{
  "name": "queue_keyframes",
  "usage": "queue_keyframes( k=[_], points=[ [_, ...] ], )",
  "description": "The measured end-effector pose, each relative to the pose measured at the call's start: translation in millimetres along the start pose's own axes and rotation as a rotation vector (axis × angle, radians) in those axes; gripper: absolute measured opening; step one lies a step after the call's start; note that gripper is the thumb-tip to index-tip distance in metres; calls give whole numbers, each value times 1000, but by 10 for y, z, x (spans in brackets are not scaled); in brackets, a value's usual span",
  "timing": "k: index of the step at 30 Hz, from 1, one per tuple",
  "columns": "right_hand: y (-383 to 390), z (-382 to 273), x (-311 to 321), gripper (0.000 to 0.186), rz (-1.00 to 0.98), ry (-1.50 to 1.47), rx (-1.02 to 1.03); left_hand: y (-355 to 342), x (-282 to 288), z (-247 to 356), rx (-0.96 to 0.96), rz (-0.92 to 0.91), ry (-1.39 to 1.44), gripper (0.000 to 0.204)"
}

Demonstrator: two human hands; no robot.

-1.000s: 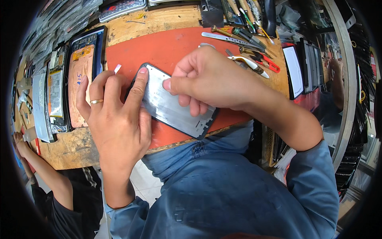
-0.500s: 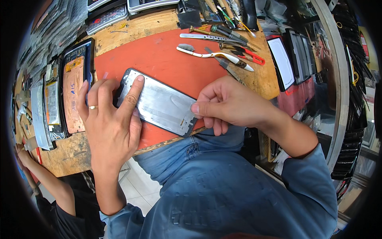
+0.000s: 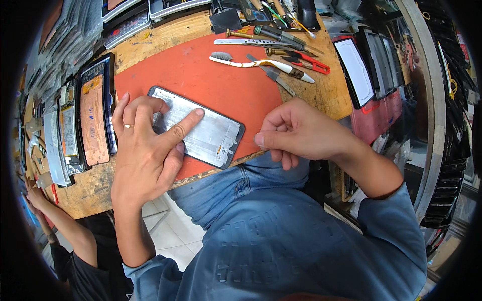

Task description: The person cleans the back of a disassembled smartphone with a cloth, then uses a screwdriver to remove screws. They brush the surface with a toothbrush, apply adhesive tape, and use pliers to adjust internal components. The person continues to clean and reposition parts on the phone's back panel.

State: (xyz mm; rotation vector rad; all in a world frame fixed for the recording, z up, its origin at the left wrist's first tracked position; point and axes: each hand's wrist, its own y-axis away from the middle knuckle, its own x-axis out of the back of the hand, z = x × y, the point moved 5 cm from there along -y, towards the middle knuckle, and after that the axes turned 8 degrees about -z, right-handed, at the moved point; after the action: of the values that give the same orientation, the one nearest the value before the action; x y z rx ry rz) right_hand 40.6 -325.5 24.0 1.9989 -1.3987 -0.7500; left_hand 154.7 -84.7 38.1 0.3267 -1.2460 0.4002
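Observation:
A phone screen assembly [image 3: 203, 131], silvery metal back facing up with a black rim, lies on the red mat [image 3: 241, 100] near the table's front edge. My left hand [image 3: 148, 140] holds it down, index finger stretched over the metal, thumb by the near edge and the other fingers curled at the left end. Just off its right end is my right hand [image 3: 288, 133], thumb and index finger pinched together. Whatever thin thing may be in that pinch, I cannot make out.
Beyond the mat's far right lie a toothbrush [image 3: 261, 64], a perforated metal strip [image 3: 251, 42], a flat blade [image 3: 278, 80] and a red-handled tool [image 3: 316, 64]. Phone parts [image 3: 95, 118] stand at the left edge. Another person's arm [image 3: 68, 226] reaches in at lower left.
My right hand has moved away from the screen assembly's right end. The assembly has shifted slightly left, and my left index finger now presses nearer its middle.

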Motion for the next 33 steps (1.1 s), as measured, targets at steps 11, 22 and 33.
queue_keyframes(
  k=[11,22,33],
  points=[
    [125,114,128,26,22,25,-10,-81,43,103,-85,-92,-9,60],
    [202,197,202,26,49,5,9,-85,30,283,-97,-125,-151,72],
    [487,379,415,25,151,-50,47,-100,73,478,-173,-196,-251,71]
  ],
)
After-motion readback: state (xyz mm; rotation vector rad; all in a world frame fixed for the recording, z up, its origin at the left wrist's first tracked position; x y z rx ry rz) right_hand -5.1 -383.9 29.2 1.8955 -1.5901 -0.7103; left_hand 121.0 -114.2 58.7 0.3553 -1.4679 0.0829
